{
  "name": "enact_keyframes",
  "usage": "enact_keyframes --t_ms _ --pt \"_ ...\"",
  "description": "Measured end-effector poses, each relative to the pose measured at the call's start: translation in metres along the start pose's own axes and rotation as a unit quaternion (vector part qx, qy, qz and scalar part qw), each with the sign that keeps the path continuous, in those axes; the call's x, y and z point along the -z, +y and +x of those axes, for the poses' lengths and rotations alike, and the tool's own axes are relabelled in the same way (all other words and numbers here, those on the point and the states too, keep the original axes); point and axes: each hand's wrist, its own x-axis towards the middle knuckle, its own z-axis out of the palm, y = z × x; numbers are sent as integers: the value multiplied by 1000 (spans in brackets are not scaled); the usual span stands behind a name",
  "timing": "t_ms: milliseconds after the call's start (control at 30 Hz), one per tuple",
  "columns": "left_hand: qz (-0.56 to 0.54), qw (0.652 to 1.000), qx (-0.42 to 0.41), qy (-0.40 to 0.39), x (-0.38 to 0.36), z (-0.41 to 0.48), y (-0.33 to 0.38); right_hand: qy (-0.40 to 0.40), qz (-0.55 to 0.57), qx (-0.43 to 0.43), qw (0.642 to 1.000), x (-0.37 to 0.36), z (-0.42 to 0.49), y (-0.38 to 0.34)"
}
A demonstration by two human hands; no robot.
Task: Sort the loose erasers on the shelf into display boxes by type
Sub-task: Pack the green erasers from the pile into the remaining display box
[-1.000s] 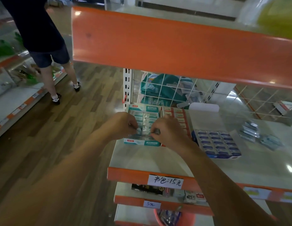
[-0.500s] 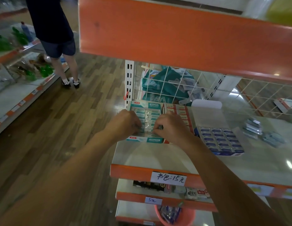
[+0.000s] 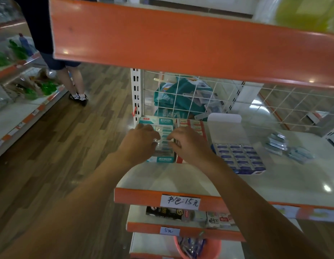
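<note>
Sorting centred on the teal display box (image 3: 163, 159) on the shelf (image 3: 181, 180): the left hand (image 3: 141, 142) pinched a wrapped eraser (image 3: 157, 141) into its row; the right hand (image 3: 188, 144) curled beside it, grasp unclear, probably steadying neighbours. Loose erasers (image 3: 276, 143) lay well apart rightward.

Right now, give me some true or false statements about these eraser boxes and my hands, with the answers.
1. The left hand and right hand meet at the teal box. True.
2. The blue box sits left of the teal box. False: it is to the right, past the red box.
3. Loose erasers lie on the shelf right of the blue box. True.
4. The red box stands on a lower shelf. False: it is beside the teal box, on the same shelf.
</note>
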Motion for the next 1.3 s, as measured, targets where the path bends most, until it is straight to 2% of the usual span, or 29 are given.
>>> enact_keyframes --t_ms 133,233,367,567,800,1000,1200,1300 --pt "-42 999 7 34 -2 17 37 71 -15 -28 997 23 -21 24" --pt "-74 996 12 42 -6 34 70 80 -45 -55 994 41 -41 54" --pt "-85 995 -34 46 -16 52 115 87 -47 -125 987 60 -74 97" --pt "-92 993 -74 15 -34 81 186 100 -47 -214 971 80 -127 160" --pt "-98 987 -123 -25 -51 101 248 156 -90 -254 950 99 -177 220" --pt "-105 981 -152 -55 -65 119 292 117 -102 -300 941 104 -204 260" --pt "-68 984 -134 -92 -91 136 326 112 -133 -299 938 99 -223 276" --pt "-47 983 -102 -144 -105 145 332 107 -112 -316 936 102 -225 279"
